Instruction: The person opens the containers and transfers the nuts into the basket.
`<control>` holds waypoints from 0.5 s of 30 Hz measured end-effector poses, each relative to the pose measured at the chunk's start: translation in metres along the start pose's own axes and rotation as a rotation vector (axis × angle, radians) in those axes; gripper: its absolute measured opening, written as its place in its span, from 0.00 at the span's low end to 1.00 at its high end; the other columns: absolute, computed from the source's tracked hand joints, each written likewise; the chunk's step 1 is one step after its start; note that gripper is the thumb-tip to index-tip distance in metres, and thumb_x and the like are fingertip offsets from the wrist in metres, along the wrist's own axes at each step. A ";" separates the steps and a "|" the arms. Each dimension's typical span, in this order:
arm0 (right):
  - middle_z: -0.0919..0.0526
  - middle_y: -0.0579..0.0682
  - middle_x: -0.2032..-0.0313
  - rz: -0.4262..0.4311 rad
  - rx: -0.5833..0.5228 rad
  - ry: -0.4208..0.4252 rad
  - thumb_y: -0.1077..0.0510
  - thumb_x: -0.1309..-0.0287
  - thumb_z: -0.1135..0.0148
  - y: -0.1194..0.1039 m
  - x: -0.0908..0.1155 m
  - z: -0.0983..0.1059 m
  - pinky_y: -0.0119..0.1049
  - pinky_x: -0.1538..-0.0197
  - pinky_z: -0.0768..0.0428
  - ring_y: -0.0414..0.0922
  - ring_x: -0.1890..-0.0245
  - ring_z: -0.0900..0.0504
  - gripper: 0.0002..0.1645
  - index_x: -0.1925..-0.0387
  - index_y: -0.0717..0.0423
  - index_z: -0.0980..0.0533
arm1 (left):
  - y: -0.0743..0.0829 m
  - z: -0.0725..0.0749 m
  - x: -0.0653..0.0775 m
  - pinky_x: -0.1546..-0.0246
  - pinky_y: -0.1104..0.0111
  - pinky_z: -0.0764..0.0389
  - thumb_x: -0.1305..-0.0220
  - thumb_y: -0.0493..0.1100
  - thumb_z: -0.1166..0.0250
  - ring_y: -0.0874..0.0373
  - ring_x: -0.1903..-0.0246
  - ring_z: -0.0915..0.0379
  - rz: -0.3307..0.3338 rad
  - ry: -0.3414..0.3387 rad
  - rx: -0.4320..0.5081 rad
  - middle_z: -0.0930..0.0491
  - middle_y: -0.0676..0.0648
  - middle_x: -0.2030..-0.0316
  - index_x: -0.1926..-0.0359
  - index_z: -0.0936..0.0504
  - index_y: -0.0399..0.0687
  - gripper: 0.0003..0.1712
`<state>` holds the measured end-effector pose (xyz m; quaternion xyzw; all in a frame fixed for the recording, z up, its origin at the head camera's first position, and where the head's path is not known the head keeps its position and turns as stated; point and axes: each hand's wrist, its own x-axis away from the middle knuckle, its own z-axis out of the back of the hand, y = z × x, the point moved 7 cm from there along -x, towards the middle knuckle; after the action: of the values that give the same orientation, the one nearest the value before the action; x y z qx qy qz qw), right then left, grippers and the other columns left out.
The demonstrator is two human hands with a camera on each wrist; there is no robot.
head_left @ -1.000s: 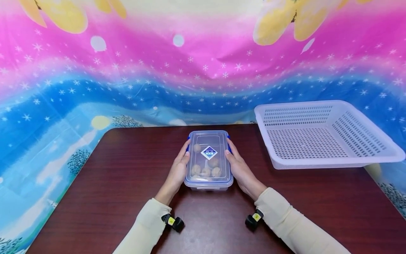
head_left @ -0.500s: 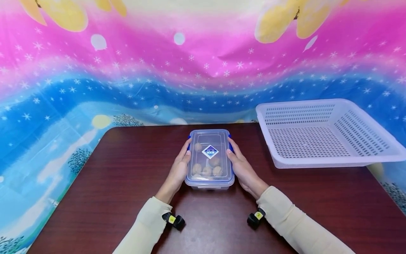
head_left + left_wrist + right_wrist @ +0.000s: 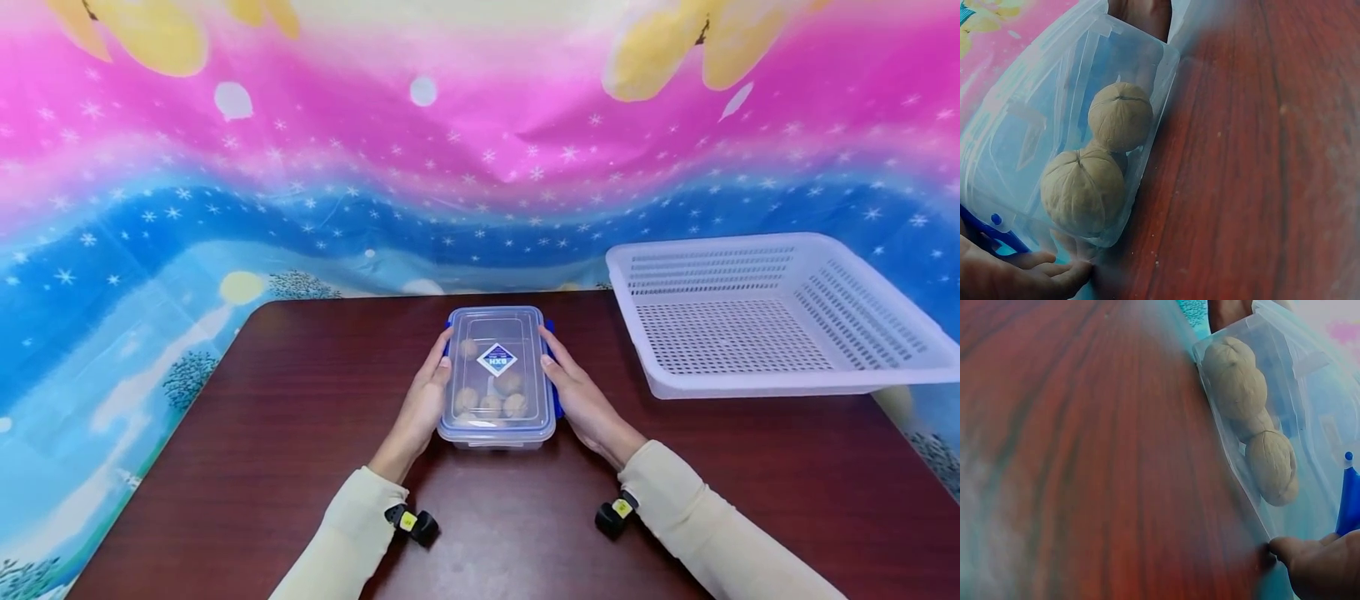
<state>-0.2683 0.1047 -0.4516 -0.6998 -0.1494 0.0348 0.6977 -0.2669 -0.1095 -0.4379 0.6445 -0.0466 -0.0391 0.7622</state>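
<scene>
Left hand (image 3: 422, 400) and right hand (image 3: 587, 402) held box (image 3: 497, 327) from either side, fingers gripping; walnuts (image 3: 1083, 194) inside. Basket (image 3: 757, 383) stood far right.

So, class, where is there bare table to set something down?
Bare table: left of the left hand; between the sleeves, before the lidded box; right of the right hand, this side of the basket. Crowded: the box's sides, a hand at each.

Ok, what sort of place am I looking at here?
Probably a makeshift indoor filming corner: a colourful printed backdrop wraps behind a dark reddish-brown table, and small black devices sit at the left cuff and right cuff.
</scene>
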 end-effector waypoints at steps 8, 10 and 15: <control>0.56 0.43 0.15 -0.034 0.077 0.058 0.47 0.16 0.59 -0.002 0.000 0.008 0.56 0.17 0.54 0.51 0.15 0.59 0.33 0.18 0.23 0.50 | 0.002 0.000 0.001 0.20 0.40 0.56 0.14 0.48 0.63 0.43 0.17 0.58 -0.006 -0.005 0.004 0.51 0.51 0.16 0.16 0.48 0.69 0.31; 0.54 0.45 0.15 -0.031 0.099 0.073 0.47 0.16 0.57 -0.004 0.001 0.011 0.56 0.17 0.51 0.52 0.15 0.55 0.33 0.17 0.25 0.49 | 0.002 -0.001 0.001 0.20 0.40 0.55 0.14 0.48 0.63 0.43 0.17 0.58 -0.008 -0.008 0.007 0.51 0.51 0.16 0.16 0.48 0.69 0.31; 0.48 0.52 0.17 -0.008 0.157 0.106 0.47 0.18 0.52 -0.008 0.002 0.015 0.56 0.21 0.40 0.57 0.19 0.44 0.34 0.17 0.29 0.46 | 0.002 -0.001 0.001 0.20 0.40 0.56 0.14 0.47 0.63 0.43 0.17 0.58 -0.011 -0.002 0.010 0.51 0.50 0.16 0.16 0.48 0.68 0.31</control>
<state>-0.2714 0.1196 -0.4440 -0.6434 -0.1119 0.0066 0.7573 -0.2663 -0.1085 -0.4359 0.6484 -0.0441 -0.0437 0.7588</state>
